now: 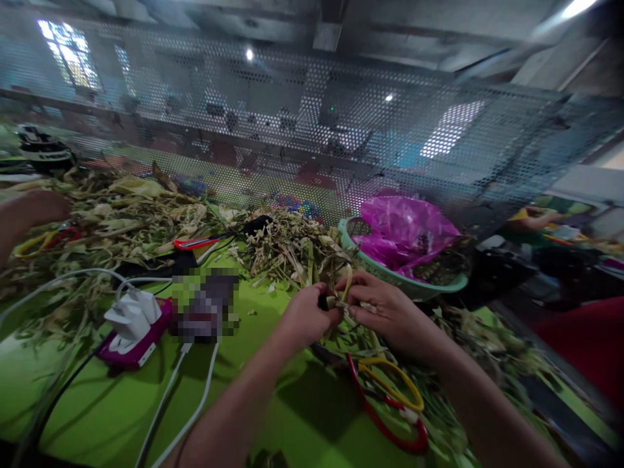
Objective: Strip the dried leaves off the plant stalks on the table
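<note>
My left hand (pixel 312 313) and my right hand (pixel 377 304) are close together over the green tabletop (pixel 312 403). Both have their fingers pinched on a pale, dried plant strip (pixel 348 283), which curls up between them; the exact fingertip contact is partly hidden. Just below my right hand lies a pair of scissors (pixel 416 391) with red and yellow handles, its blades partly covered by plant scraps. Behind my hands rises a heap of dried stalks and leaves (pixel 287 244).
A green basket (pixel 414 288) holds a purple plastic bag (pixel 409 227). To the left are a power strip (pixel 141 348) with white chargers (pixel 134 315), cables and a blurred-out dark device (pixel 205 312). A red-handled tool (pixel 195 244) lies behind. Another person's arm (pixel 29 218) reaches in. A perforated screen (pixel 292 130) stands behind.
</note>
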